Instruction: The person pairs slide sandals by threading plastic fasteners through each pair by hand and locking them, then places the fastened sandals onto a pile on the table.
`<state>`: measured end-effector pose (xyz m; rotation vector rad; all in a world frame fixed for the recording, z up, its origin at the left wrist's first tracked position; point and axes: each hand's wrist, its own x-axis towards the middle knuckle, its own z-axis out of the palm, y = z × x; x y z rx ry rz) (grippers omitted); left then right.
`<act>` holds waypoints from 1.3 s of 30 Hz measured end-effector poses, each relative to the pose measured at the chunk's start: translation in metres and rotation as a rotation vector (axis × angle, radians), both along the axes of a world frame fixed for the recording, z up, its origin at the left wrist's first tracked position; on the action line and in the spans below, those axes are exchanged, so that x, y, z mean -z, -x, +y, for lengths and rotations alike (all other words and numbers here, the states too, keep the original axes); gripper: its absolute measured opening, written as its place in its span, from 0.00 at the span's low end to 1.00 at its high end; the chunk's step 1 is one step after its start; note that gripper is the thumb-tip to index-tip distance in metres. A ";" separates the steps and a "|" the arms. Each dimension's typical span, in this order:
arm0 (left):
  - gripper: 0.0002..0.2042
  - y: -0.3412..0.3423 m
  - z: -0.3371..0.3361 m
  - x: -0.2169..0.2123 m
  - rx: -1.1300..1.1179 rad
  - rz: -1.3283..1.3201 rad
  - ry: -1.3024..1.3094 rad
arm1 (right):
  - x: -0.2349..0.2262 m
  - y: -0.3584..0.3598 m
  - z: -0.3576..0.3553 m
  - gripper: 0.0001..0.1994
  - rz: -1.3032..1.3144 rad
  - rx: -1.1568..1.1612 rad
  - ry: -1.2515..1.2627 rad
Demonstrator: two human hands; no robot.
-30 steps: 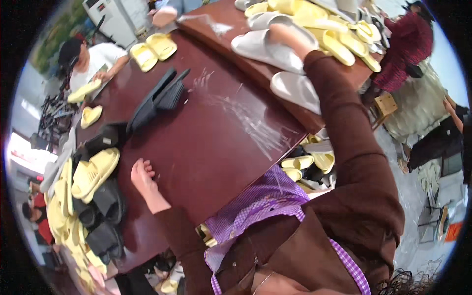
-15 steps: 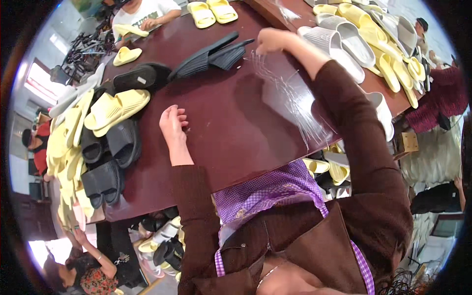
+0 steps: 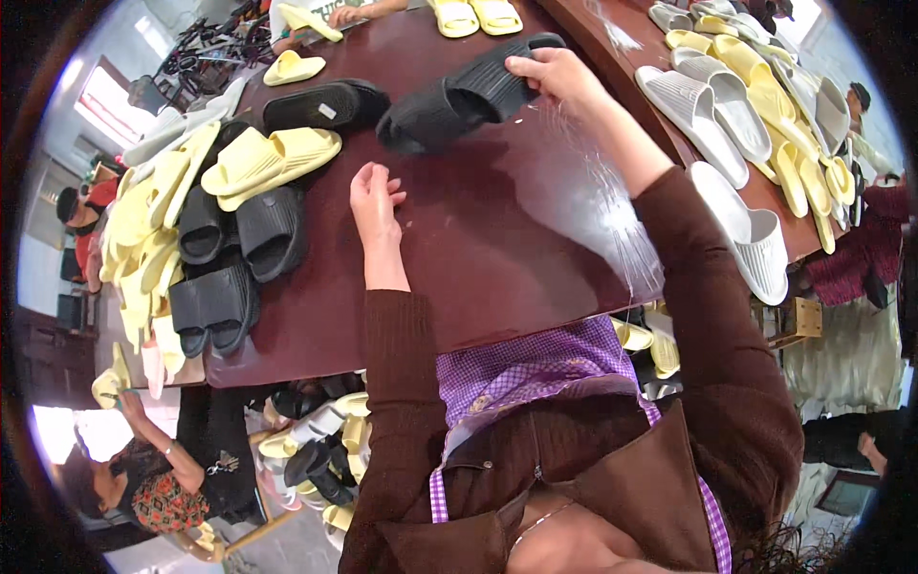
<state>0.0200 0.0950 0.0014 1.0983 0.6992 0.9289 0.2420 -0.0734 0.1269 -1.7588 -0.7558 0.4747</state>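
My right hand [image 3: 564, 81] is closed on the heel end of a ribbed black slipper [image 3: 459, 100] at the far side of the dark red table. The slipper lies slanted, toe to the left; another black sole end shows just behind it. My left hand [image 3: 376, 206] is held over the table, below the slipper's toe, with loosely curled fingers and nothing in them. Left of it is a pair of yellow slippers [image 3: 273, 165], resting near more black slippers [image 3: 271, 232]. Beyond these lies a black slipper [image 3: 325, 103] with a small white label.
Yellow slippers [image 3: 143, 239] are heaped along the table's left edge. Grey and yellow slippers crowd the right side, a pale grey pair [image 3: 741, 230] nearest. Thin clear strands [image 3: 612, 191] lie on the table [image 3: 459, 277]. A person [image 3: 344, 14] sits across; another [image 3: 158, 469] is lower left.
My right hand has come down from above the strands and taken hold of the black slipper, which has turned and shifted. The whole view has shifted; my left hand stays loosely curled.
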 end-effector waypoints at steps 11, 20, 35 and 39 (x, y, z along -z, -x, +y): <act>0.15 0.007 -0.012 -0.007 0.051 0.064 -0.088 | 0.011 0.005 -0.053 0.18 0.599 -0.052 -0.002; 0.11 0.033 -0.014 -0.022 -0.166 0.027 -0.195 | 0.024 0.031 -0.077 0.15 0.598 -0.211 0.067; 0.18 0.127 0.076 -0.091 -0.134 0.277 -0.408 | -0.078 -0.008 -0.080 0.15 -0.483 -0.560 0.649; 0.19 0.050 0.072 -0.074 0.093 0.389 -0.568 | -0.050 0.019 -0.024 0.12 -0.660 -0.421 0.370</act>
